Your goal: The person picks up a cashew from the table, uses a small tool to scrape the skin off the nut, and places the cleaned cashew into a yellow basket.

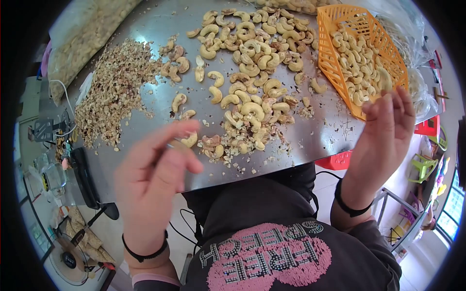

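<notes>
My left hand (pixel 158 167) hovers over the table's near edge, thumb and fingers closed together. A sliver of grey metal shows between them, too little to name. Just past its fingertips a cashew (pixel 190 139) lies at the near pile. My right hand (pixel 391 121) is raised at the near corner of the orange basket (pixel 330 63), its fingers bent but apart. A blurred cashew (pixel 384 78) appears just beyond those fingertips, over the pale cashews (pixel 352 63) in the basket. Across the middle of the table spread many unsorted cashews (pixel 257 46), some with brown skin.
A heap of skin flakes and crumbs (pixel 114 82) covers the left of the metal table (pixel 301 136). A clear bag of nuts (pixel 87 36) stands at the far left. More plastic bags (pixel 400 24) lie beside the basket. A red crate (pixel 335 161) sits below the table edge.
</notes>
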`<state>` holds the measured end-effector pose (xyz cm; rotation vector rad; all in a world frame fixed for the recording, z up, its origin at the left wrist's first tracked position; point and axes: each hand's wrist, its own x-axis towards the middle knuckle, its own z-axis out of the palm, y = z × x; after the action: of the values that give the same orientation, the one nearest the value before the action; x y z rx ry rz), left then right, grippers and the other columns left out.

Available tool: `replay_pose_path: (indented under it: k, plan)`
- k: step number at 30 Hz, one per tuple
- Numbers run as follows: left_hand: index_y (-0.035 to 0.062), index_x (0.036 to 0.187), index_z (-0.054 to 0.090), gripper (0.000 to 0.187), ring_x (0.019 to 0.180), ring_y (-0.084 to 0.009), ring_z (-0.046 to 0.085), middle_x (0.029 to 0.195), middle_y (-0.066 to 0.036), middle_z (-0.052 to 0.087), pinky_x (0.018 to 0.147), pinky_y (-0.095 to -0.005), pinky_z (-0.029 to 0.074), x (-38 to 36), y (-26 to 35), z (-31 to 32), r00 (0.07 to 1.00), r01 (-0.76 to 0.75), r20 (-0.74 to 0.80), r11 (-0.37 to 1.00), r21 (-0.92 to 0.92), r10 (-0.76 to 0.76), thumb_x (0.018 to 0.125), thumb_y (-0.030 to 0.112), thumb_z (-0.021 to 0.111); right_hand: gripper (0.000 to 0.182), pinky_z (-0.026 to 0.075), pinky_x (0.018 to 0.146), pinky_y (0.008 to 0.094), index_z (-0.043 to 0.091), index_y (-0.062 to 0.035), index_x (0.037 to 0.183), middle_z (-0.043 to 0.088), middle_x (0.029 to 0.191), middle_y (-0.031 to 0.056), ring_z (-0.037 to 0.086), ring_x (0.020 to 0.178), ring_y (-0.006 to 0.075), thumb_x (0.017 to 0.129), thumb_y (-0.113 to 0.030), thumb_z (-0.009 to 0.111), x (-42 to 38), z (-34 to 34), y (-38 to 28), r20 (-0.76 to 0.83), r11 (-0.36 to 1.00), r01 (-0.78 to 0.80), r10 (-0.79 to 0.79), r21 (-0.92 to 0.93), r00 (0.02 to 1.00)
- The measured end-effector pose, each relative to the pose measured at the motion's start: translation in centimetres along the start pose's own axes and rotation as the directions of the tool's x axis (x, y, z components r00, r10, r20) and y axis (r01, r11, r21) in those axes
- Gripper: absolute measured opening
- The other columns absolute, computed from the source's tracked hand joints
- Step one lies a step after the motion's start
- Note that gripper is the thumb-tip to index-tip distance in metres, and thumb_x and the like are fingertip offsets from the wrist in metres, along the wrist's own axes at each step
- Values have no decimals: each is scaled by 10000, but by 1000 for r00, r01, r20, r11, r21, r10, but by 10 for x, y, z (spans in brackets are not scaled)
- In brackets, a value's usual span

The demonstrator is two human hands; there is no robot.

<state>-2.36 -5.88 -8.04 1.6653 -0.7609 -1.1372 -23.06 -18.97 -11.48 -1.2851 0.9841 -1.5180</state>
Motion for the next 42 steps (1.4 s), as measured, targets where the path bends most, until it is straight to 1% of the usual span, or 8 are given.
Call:
replay_pose_path:
  k: [4,6,8,12,23,35,37,42]
  plan:
    - [36,1025,552,236,562,0,419,687,-4,544,480,-124,282,14,-3,-16,971,-54,-208,959,279,115,819,140,504,260,408,659,231,444,33,1033,479,908,77,486,725,120,785,-2,513,2,-3,-4,-39,995,74,-76,-69,996]
    - [50,1011,560,234,567,-20,431,684,-10,534,489,-150,321,23,-7,-20,969,-32,-223,950,311,105,794,135,537,242,408,657,227,447,27,1015,486,891,74,490,726,119,783,2,510,-8,-3,-2,126,999,-9,3,47,992]
    - [57,1006,556,243,590,-85,475,714,-42,539,536,-218,386,32,-16,-21,960,-105,-136,766,634,245,777,137,557,221,401,660,213,454,16,986,494,876,62,488,734,106,775,11,518,-18,-2,-2,160,995,-60,47,75,986]
    - [64,1019,527,284,754,-237,534,815,-112,550,645,-309,422,47,-36,-16,928,-215,-23,586,781,371,751,147,568,248,380,696,195,447,-6,974,503,864,40,477,766,83,754,24,556,-34,7,-4,390,953,-288,230,97,892]
    - [34,923,516,212,688,-282,542,718,-126,555,619,-340,417,55,-33,-19,985,-44,-83,693,720,149,737,129,553,193,379,686,204,484,-7,922,505,858,37,475,742,83,751,20,569,-49,22,5,614,923,-385,295,16,732]
    - [56,825,540,195,636,-212,527,720,-70,539,540,-285,407,20,-13,4,914,-401,279,752,523,294,652,51,629,223,415,584,205,523,-17,963,542,825,55,509,667,89,765,-90,595,-59,34,6,682,896,-431,379,-103,625]
    - [65,817,547,183,609,-207,527,707,-59,543,503,-281,405,18,-14,7,899,-427,307,783,452,313,656,59,633,178,419,583,206,550,-8,910,559,789,44,511,657,87,784,-129,581,-56,33,0,713,768,-587,560,-257,422]
    - [74,821,554,182,580,-200,524,693,-48,542,469,-271,397,14,-15,16,899,-424,280,826,372,335,660,72,638,159,423,592,206,564,-4,868,565,767,28,519,657,80,792,-143,576,-58,31,4,721,777,-609,512,-158,467]
